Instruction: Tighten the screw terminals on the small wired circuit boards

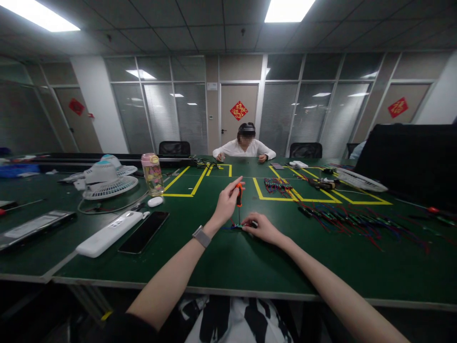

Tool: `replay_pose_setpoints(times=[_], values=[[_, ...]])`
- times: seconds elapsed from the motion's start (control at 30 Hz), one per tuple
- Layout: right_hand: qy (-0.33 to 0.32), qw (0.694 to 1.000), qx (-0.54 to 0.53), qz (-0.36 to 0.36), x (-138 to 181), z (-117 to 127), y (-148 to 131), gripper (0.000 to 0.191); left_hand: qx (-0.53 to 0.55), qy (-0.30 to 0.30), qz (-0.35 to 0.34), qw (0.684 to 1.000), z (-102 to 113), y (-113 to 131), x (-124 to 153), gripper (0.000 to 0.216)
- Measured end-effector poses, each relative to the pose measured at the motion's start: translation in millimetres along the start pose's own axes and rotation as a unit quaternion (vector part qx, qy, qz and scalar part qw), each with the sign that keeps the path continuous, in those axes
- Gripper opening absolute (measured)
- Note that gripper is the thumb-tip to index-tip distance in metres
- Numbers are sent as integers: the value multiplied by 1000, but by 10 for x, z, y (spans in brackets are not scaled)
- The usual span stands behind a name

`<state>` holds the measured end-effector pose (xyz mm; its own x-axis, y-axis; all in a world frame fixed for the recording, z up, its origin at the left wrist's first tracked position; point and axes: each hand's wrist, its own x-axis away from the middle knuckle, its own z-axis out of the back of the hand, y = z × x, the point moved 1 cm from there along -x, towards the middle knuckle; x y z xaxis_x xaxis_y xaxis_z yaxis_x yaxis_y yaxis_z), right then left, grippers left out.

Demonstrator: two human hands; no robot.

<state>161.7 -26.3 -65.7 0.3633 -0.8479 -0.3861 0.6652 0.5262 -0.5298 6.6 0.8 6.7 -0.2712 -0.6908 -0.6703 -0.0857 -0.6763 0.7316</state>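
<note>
An orange and black screwdriver [239,196] stands upright in my left hand [228,197], whose fingers close around its handle. Its thin shaft points down to a small green circuit board with wires [237,226] lying on the table. From the right, my right hand [262,227] reaches to that board, with fingertips pinched at its edge. Part of the board is covered by the fingers, and the exact spot where the screwdriver tip meets it is too small to tell.
Bundles of wired boards [342,218] lie on the right, with another bunch [277,186] farther back. A black phone [144,232], white power bank [109,233], bottle [152,175] and white fan [107,181] occupy the left. A person [245,145] sits opposite. A dark monitor [417,166] stands right.
</note>
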Motion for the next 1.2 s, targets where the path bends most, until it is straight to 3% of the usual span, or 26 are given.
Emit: replay_pose_setpoints(times=[0.2, 0.27, 0.37, 0.4, 0.53, 0.73, 0.9, 1.0, 1.2], values=[[5, 1000, 0, 5, -24, -9, 22, 15, -112, 44, -55, 991, 45, 3, -17, 30], [8, 1000, -4, 2, -26, -8, 32, 15, -83, 18, -43, 995, 90, -3, -57, 31], [5, 1000, -15, -6, -24, 6, 27, 17, -2, -72, 11, 997, 139, -21, -114, 36], [1, 1000, -16, -1, -23, 13, 18, 18, 0, -73, 22, 997, 152, -25, -124, 37], [-6, 1000, -21, -11, -22, 39, -21, 19, -72, 12, -6, 997, 187, -16, -133, 32], [-5, 1000, -27, -5, -18, 37, -7, 20, -9, -63, 14, 998, 188, -1, -141, 36], [-1, 1000, -23, -2, -18, 28, 17, 19, -89, 15, -23, 996, 185, 29, -116, 30], [-3, 1000, -22, -9, -15, 38, -5, 19, -82, -25, -29, 996, 199, 75, -131, 30], [-7, 999, -29, -20, -14, 61, -42, 18, -39, -137, 37, 989, 298, 189, -178, 35]])
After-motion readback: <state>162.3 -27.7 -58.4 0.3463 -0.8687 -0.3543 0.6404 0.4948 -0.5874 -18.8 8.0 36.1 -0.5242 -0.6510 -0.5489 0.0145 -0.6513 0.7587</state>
